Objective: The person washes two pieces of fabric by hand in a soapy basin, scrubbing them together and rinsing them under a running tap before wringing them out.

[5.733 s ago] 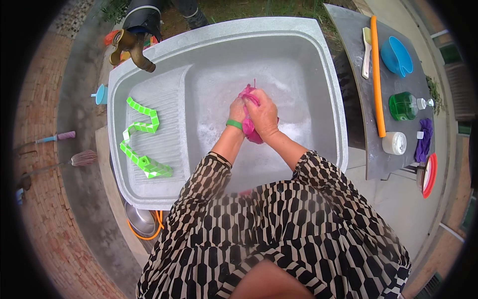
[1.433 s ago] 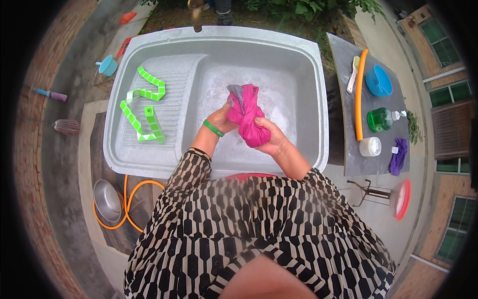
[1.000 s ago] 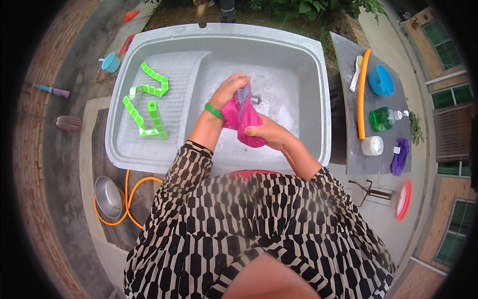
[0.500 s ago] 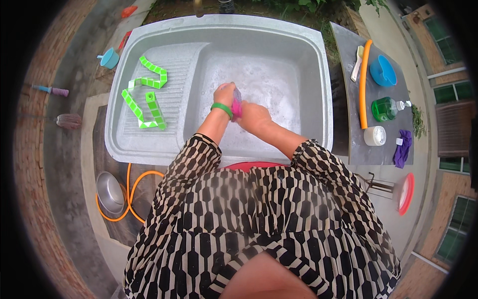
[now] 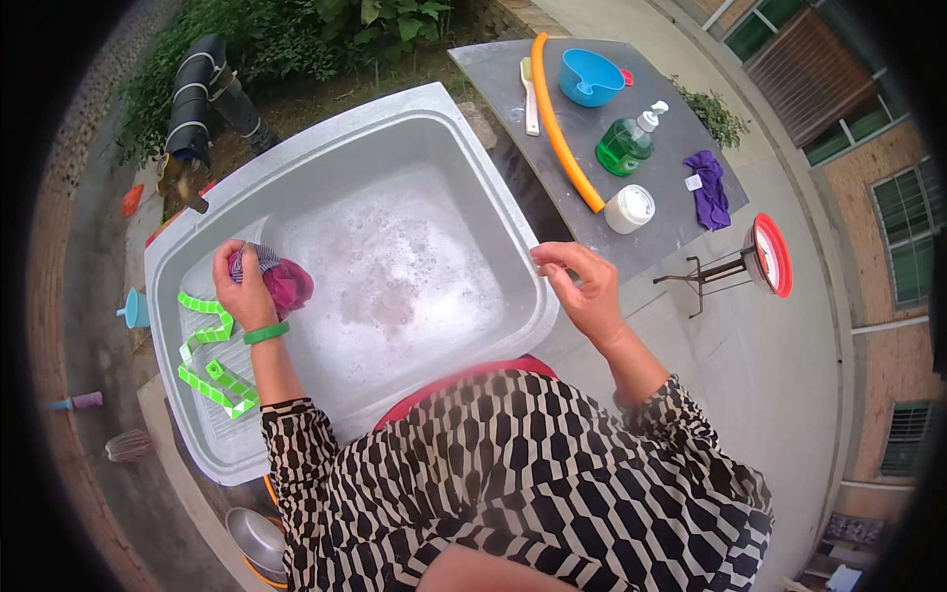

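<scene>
- Left hand (image 5: 242,286): left of centre; fingers closed on the pink cloth, green band (image 5: 266,333) at the wrist.
- Pink cloth (image 5: 290,284): one, bunched; striped part under the left fingers, pink bulk jutting out to the right of that hand; over the left part of the sink, well apart from the right hand.
- Right hand (image 5: 584,286): right of centre; fingers loosely bent, nothing seen in them; fingertips at the sink's right rim, contact cannot be told.
- Sink (image 5: 414,187): grey, centre and left of the frame; suds on its floor, ribbed board at its left end.
- Snake toy (image 5: 209,336): green and white, zigzag, on the ribbed board, below the left hand in the frame.
- Table (image 5: 656,94): dark, upper right; bearing a brush (image 5: 531,104), orange hose (image 5: 562,128), blue scoop (image 5: 592,83), green bottle (image 5: 624,150), white jar (image 5: 629,209) and purple cloth (image 5: 710,194).
- Tap (image 5: 182,185): brass, upper left, beside the sink.
- Metal bowl (image 5: 258,541): lower left, on the ground.
</scene>
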The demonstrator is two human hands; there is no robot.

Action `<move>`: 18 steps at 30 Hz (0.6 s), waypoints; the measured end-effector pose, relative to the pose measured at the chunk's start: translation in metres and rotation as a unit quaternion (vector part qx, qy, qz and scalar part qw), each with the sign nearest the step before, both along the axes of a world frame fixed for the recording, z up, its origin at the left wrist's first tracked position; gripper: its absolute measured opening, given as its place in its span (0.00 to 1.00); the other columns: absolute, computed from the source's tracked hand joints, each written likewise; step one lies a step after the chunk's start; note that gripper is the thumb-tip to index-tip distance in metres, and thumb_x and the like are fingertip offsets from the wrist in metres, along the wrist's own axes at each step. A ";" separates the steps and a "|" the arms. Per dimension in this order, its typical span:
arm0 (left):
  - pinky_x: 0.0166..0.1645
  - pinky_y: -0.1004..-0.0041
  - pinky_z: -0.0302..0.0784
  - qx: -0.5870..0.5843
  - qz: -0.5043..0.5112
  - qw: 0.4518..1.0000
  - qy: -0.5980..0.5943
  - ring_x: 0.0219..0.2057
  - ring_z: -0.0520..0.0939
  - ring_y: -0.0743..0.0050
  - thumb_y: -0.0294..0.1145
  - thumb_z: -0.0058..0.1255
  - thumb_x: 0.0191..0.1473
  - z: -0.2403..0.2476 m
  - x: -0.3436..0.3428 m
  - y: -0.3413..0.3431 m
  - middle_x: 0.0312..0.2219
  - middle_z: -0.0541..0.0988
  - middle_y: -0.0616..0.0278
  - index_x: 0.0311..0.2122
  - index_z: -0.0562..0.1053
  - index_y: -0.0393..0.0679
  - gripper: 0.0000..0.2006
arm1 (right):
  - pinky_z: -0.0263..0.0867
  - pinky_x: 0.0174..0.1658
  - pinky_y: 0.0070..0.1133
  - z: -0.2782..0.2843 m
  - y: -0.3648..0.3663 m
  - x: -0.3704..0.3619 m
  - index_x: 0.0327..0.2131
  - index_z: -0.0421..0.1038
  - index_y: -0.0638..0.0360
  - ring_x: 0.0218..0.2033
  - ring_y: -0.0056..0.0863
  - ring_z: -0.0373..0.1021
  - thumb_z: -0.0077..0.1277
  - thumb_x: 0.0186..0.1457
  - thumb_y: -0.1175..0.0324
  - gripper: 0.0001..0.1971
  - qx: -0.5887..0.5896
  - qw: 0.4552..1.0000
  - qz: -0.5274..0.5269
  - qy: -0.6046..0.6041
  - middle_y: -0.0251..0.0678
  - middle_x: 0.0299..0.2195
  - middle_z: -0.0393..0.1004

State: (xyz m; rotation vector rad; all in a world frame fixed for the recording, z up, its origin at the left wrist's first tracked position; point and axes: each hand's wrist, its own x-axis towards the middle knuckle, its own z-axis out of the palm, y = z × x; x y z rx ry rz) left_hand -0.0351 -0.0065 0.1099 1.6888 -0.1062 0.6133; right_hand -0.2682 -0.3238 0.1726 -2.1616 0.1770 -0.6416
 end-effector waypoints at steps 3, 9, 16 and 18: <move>0.42 0.69 0.66 0.234 0.074 0.965 -0.096 0.36 0.71 0.64 0.30 0.51 0.44 0.000 0.022 0.012 0.35 0.71 0.58 0.37 0.71 0.42 0.12 | 0.63 0.28 0.14 0.010 -0.088 -0.038 0.29 0.70 0.61 0.24 0.19 0.69 0.44 0.47 0.80 0.06 -0.020 0.962 -0.247 -0.111 0.32 0.24 0.72; 0.51 0.61 0.61 0.437 0.172 0.857 0.210 0.50 0.63 0.47 0.34 0.53 0.41 -0.129 0.076 0.105 0.51 0.58 0.48 0.55 0.54 0.56 0.33 | 0.63 0.38 0.25 -0.030 -0.287 -0.089 0.43 0.65 0.57 0.32 0.32 0.67 0.47 0.46 0.73 0.17 -0.220 0.853 -0.469 0.068 0.38 0.29 0.70; 0.49 0.62 0.64 0.465 0.147 0.825 0.284 0.47 0.67 0.45 0.31 0.53 0.41 -0.096 0.053 0.106 0.46 0.63 0.43 0.54 0.55 0.54 0.33 | 0.60 0.46 0.33 -0.075 -0.356 -0.065 0.50 0.58 0.53 0.43 0.43 0.63 0.48 0.45 0.66 0.25 -0.182 0.778 -0.507 0.323 0.46 0.42 0.64; 0.47 0.63 0.65 0.485 0.113 0.806 0.321 0.44 0.70 0.47 0.30 0.52 0.41 -0.079 0.049 0.104 0.43 0.68 0.44 0.54 0.57 0.54 0.32 | 0.62 0.43 0.34 -0.080 -0.372 -0.068 0.44 0.64 0.54 0.40 0.44 0.66 0.47 0.44 0.65 0.20 -0.204 0.754 -0.534 0.325 0.48 0.37 0.69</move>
